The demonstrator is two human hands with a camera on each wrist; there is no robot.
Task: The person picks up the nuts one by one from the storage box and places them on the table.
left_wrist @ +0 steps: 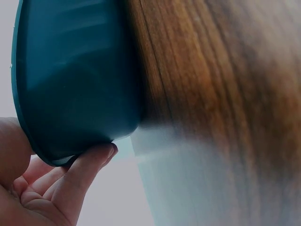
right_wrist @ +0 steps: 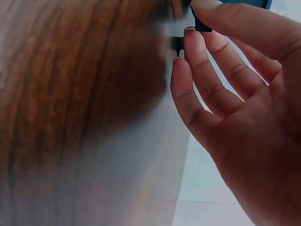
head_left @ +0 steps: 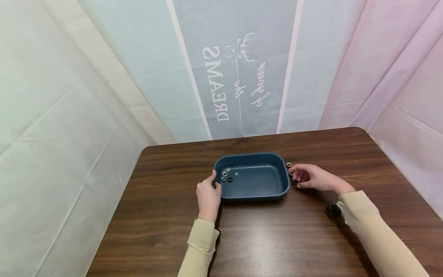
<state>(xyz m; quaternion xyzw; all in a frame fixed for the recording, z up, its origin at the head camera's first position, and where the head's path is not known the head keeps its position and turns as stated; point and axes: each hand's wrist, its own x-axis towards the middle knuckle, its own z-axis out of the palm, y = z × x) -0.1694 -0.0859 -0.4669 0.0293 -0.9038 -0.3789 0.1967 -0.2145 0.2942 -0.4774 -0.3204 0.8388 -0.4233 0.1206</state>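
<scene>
A dark blue tray [head_left: 256,197] sits on the wooden table, its end wall also filling much of the left wrist view [left_wrist: 80,80]. My left hand [head_left: 209,195] grips its left end, thumb and fingers [left_wrist: 84,174] around the rim. Inside, towards the left, lie several small rings or nuts, among them a silver one [head_left: 225,174] and a black one [head_left: 230,179]. Just outside the right wall, my right hand [head_left: 316,178] pinches a small black ring [head_left: 295,182] between thumb and fingers. In the right wrist view the hand [right_wrist: 249,94] partly hides a dark piece at its fingertips.
A silver ring [head_left: 288,164] lies on the table [head_left: 166,215] beyond my right fingers, by the tray's right corner. Another small ring is partly hidden at those fingers. Behind the table's far edge hangs a pale cloth [head_left: 242,23] with mirrored lettering.
</scene>
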